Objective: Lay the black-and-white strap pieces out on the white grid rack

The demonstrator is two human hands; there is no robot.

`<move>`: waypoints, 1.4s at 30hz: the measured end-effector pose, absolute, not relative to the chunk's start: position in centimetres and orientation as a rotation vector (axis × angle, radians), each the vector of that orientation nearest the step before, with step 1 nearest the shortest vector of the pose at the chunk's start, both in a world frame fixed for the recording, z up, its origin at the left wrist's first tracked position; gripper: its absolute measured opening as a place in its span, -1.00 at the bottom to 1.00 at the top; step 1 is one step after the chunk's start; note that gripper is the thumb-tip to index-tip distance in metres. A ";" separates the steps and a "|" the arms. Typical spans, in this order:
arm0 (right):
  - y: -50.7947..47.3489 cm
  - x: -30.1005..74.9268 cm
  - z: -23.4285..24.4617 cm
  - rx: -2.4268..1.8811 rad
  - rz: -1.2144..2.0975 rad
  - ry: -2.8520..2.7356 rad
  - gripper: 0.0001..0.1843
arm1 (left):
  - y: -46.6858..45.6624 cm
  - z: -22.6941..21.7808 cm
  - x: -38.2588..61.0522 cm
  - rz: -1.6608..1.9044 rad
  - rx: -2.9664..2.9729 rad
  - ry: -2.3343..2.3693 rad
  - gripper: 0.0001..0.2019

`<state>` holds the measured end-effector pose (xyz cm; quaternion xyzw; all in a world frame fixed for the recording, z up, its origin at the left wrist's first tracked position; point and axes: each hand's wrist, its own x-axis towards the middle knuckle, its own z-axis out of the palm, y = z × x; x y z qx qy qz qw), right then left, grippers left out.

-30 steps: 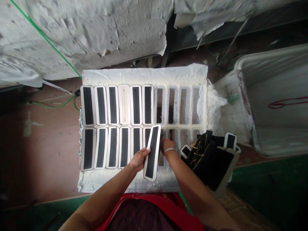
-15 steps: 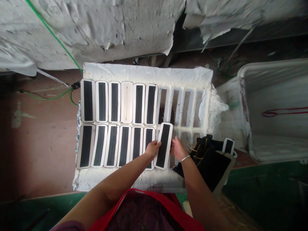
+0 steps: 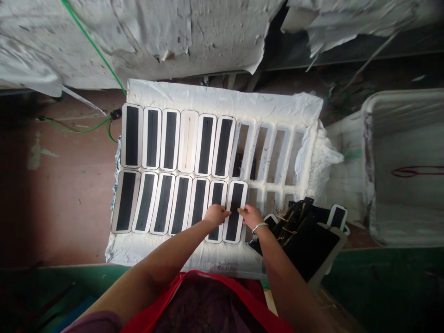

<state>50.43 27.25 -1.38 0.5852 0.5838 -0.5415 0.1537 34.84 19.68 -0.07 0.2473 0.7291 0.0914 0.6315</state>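
Black strip (image 3: 236, 199), white edges held by both hands (image 3: 215, 215) (image 3: 253, 217), open slots (image 3: 279, 150) at right.

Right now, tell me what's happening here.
A person's left grip and right grip touch opposite long edges of a strip, seventh from the left in the frame's near row. Six strips line the far row, one pale. Openings show to their right, and a black pile lies at the near right corner.

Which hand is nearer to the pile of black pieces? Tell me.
Right. The right hand is beside the pile, at the right edge of a white-bordered panel; the left hand is farther, at that panel's left edge.
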 end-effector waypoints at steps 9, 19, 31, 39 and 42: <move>28.9 49.3 -0.1 1.380 -1.121 1.837 -0.68 | 19.8 0.1 35.9 -0.020 0.681 1.772 -0.65; 29.1 47.8 1.1 1.226 -0.933 1.836 -0.55 | 22.0 1.2 36.5 -0.388 1.206 1.856 -0.56; 27.5 61.5 8.2 1.668 -0.806 2.008 -0.72 | 20.9 0.1 38.4 -0.604 1.928 1.679 -0.16; 30.1 66.1 8.0 1.805 -0.692 1.782 -0.55 | 13.3 1.7 43.1 -0.482 1.769 1.657 -0.38; 30.7 66.5 7.3 1.917 -0.687 1.913 -0.59 | 11.5 1.5 44.0 -0.446 1.677 1.613 -0.35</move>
